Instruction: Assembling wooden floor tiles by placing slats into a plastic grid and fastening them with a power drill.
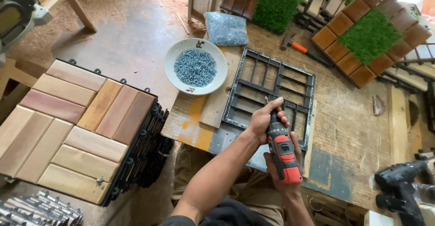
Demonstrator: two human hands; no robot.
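Red and black, the small power screwdriver (282, 150) was held near the front edge of the table (353, 131). Its long body ran up and down in the view, with the red back end toward the person and the black tip pointing away and a bit left, at the black plastic grid frame (272, 90). The left hand (265, 119) had its fingers (277, 106) curled tight around the front of the tool. The right hand (286, 171) was wrapped around the back part from below, fingers closed on it.

Just left of the frame sat a white plate (177, 56) heaped with grey screws (195, 67). Behind the plate lay a clear bag of screws (226, 28), soft and square. A hammer with an orange handle (301, 48) lay past the frame. Green grass tiles with brown wood edges (369, 35) sat at the far right. A stack of wooden deck tiles (77, 126) stood to the left of the table. A black drill (401, 187) rested at the right edge. Nothing lay between the tip and the frame.
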